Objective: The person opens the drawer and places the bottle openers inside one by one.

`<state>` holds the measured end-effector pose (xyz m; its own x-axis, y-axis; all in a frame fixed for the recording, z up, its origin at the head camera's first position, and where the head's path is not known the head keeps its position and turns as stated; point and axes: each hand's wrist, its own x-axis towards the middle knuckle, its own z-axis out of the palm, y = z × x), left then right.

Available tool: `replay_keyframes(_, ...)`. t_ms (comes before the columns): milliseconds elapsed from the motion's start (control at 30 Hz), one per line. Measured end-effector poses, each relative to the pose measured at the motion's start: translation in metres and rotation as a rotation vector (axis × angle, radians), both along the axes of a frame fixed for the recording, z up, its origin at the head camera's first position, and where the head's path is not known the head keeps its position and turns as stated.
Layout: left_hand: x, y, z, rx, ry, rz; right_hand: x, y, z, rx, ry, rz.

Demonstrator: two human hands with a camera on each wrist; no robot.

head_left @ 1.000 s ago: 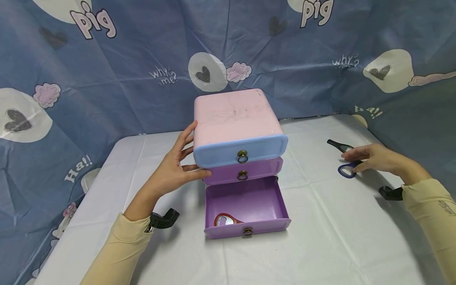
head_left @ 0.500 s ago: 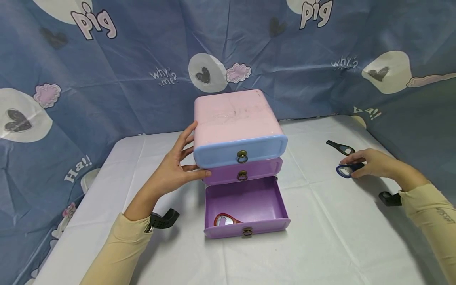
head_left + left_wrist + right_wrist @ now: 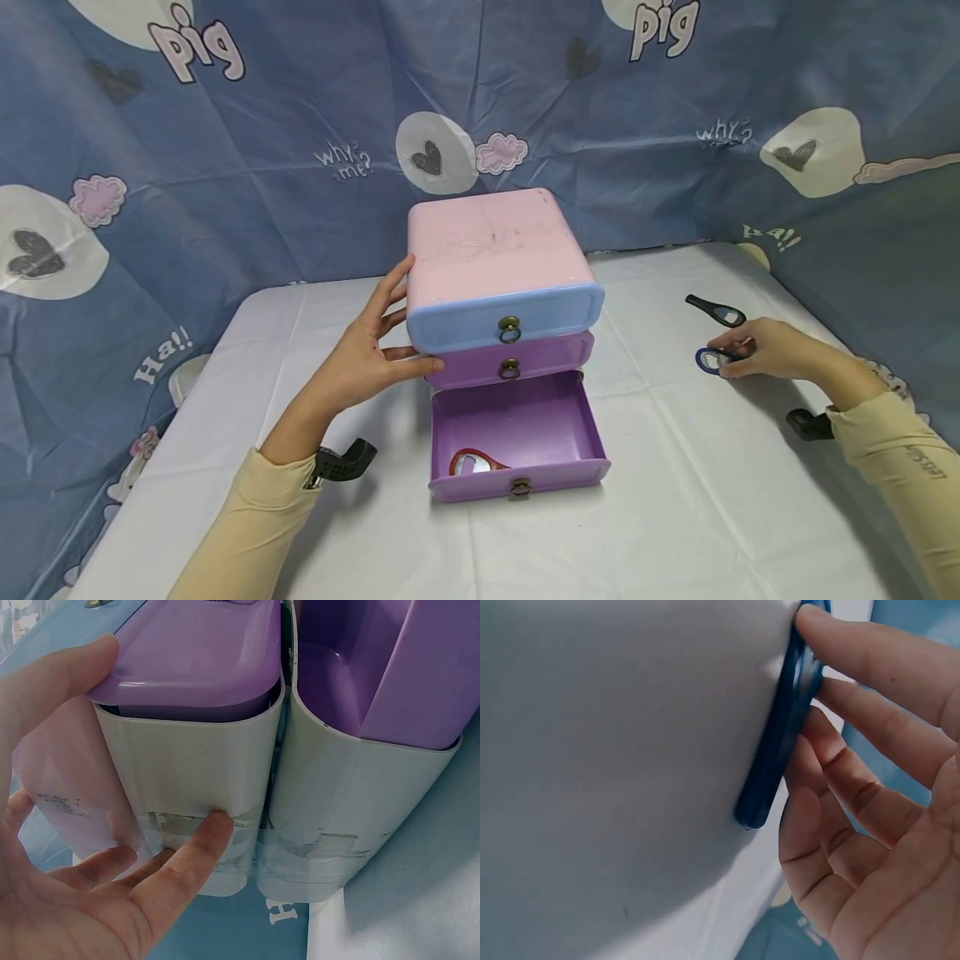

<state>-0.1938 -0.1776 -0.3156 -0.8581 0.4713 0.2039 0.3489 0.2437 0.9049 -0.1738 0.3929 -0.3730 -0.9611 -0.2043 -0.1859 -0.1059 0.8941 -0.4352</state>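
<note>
A small chest of drawers with a pink top (image 3: 491,242) stands mid-table. Its blue top drawer (image 3: 506,321) and purple middle drawer (image 3: 525,360) are closed. The purple bottom drawer (image 3: 525,417) is pulled out, with a red bottle opener (image 3: 472,462) inside. My left hand (image 3: 390,333) rests flat against the chest's left side (image 3: 187,772), thumb on the middle drawer's front corner. On the right, my right hand (image 3: 731,352) pinches a blue bottle opener (image 3: 707,360) at the tablecloth; its edge (image 3: 780,750) shows between fingers and thumb. A black bottle opener (image 3: 716,310) lies just behind it.
The table wears a white cloth (image 3: 675,500). A blue printed curtain (image 3: 225,167) closes in the back and both sides, close to the right hand. Black wrist mounts (image 3: 341,462) sit at both cuffs.
My right hand has drawn the blue bottle opener a little to the left, away from the black one, and closed its fingers on it. The left hand and the chest have stayed put.
</note>
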Motion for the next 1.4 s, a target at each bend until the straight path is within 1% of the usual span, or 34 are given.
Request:
replay_keyframes(300, 0.001, 0.000, 0.001, -0.006, 0.000, -0.003, 0.004, -0.030, -0.005, -0.027, 0.041, 0.072)
replay_keyframes(600, 0.001, -0.001, -0.001, -0.008, -0.007, -0.006, 0.014, -0.069, -0.003, -0.065, 0.027, 0.140)
replay_keyframes(767, 0.000, -0.001, -0.003, -0.004, -0.002, -0.008, 0.016, -0.082, 0.001, -0.094, -0.008, 0.180)
replay_keyframes(867, -0.001, -0.001, -0.002, -0.001, 0.004, -0.011, 0.015, -0.084, 0.005, -0.103, -0.015, 0.204)
replay_keyframes(967, -0.002, -0.001, 0.000, -0.001, 0.014, -0.013, 0.014, -0.084, 0.011, -0.119, -0.054, 0.214)
replay_keyframes(1133, -0.003, -0.001, 0.003, 0.004, 0.027, -0.015, 0.014, -0.085, 0.022, -0.193, -0.164, 0.226)
replay_keyframes(1300, -0.002, -0.001, 0.002, 0.007, 0.017, -0.017, 0.019, -0.087, 0.029, -0.285, -0.213, 0.264)
replay_keyframes(1400, 0.000, -0.001, 0.000, 0.006, 0.003, -0.018, 0.022, -0.089, 0.035, -0.319, -0.205, 0.300)
